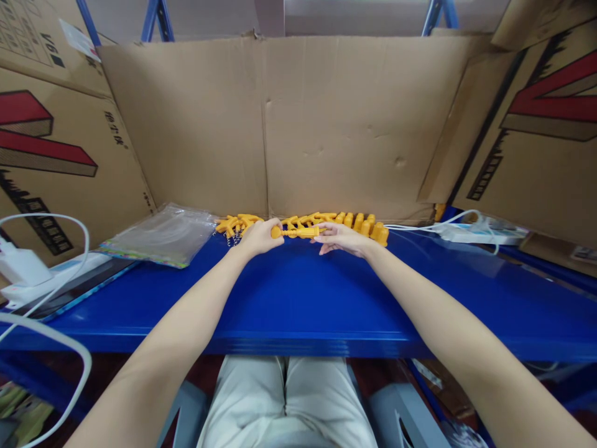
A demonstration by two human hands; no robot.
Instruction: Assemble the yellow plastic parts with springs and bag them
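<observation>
A slim yellow plastic piece (304, 232) is held level above the back of the blue shelf, with a round knob at its left and a thicker barrel at its right. My left hand (258, 238) is closed around the knob end. The fingertips of my right hand (344, 239) pinch the barrel end, its lower fingers loosely curled. Behind my hands lie branching yellow plastic parts (308, 219), partly hidden. Several stubby yellow cylinders (368, 224) stand in a row beyond my right hand. Small dark metal hooks or chains (233, 238) lie by my left wrist.
A tall cardboard sheet (336, 124) walls off the back of the blue shelf (298, 292). Clear plastic bags (163, 233) lie at left, beside a dark flat device (79, 287) and a white charger with cables (23, 267). A white power strip (480, 233) sits at right.
</observation>
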